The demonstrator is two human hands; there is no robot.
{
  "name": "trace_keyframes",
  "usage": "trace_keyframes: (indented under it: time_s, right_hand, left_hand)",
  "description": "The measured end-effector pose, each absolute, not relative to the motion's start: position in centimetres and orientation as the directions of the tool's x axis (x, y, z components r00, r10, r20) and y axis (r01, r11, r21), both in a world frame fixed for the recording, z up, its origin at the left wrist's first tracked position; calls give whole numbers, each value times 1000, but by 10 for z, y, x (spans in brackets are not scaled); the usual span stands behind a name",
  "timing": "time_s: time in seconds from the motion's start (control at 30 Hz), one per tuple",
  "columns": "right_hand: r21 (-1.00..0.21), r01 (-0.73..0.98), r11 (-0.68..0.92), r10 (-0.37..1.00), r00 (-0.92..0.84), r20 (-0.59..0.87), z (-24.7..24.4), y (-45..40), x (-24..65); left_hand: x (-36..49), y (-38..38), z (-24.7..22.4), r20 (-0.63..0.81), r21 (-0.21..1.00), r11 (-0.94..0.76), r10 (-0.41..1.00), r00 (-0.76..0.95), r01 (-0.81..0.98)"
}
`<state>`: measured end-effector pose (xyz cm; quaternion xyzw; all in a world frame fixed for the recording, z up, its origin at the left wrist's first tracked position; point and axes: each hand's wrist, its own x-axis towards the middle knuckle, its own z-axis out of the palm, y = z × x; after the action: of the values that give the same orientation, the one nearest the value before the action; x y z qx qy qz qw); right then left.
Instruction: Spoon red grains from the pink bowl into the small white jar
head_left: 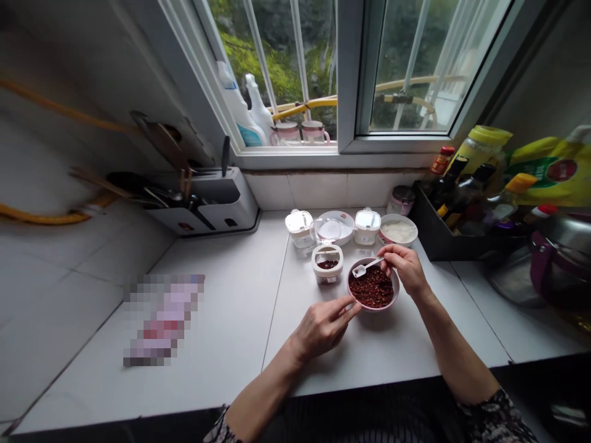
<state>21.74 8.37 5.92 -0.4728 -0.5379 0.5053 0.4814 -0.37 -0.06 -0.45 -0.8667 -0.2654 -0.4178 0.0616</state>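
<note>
A small white spoon (361,269) is pinched in my right hand (406,269), its scoop tilted over a bowl (396,299) of dark red flakes, which look like crushed dried chili (373,288). My left hand (323,329) grips the near left rim of this bowl with its fingertips; the thumb is partly hidden. Just left of the bowl stands a clear seasoning jar (327,277) with a white collar, its lid raised and some of the red flakes inside. Behind it are two white-lidded jars, the left jar (299,227) and the right jar (367,226).
A white dish (344,234) and a bowl of white grains (399,232) stand at the back. To the right is a dark bin (431,237) of bottles, with a metal pot (563,246) nearby. A utensil holder (235,206) stands back left; a blurred packet (166,320) lies left.
</note>
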Motion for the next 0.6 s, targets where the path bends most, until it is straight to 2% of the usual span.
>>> trace_keyframes:
  time_s: [0.1, 0.2, 0.27, 0.33, 0.4, 0.43, 0.5, 0.6]
  right_hand:
    - [-989, 27, 144, 987, -78, 141, 62, 85, 207]
    - [-924, 128, 360, 932, -94, 350, 65, 81, 192]
    - [-801, 266, 536, 844, -167, 510, 63, 77, 183]
    - [-578, 380, 722, 689, -332, 644, 61, 73, 178]
    - [-397, 397, 827, 551, -440, 709, 58, 72, 177]
    - [-360, 390, 847, 517, -450, 728, 57, 72, 178]
    - [-411, 384, 827, 547, -377, 747, 58, 72, 185]
    - [-602, 369, 708, 693, -198, 693, 58, 72, 202]
  left_hand:
    - [-2, 1, -6, 773, 115, -853, 399, 494, 509]
    - [-1, 2, -7, 776, 109, -850, 396, 491, 515]
    - [0, 2, -8, 781, 86, -851, 381, 496, 518]
    - [0, 2, -8, 785, 80, -847, 378, 491, 525]
    - [1, 3, -9, 795, 63, -845, 364, 485, 530]
    - [1, 3, -9, 800, 54, -846, 355, 484, 531]
    - [1, 3, -9, 801, 41, -844, 347, 487, 534]
    - [0, 4, -8, 802, 30, -846, 338, 493, 532]
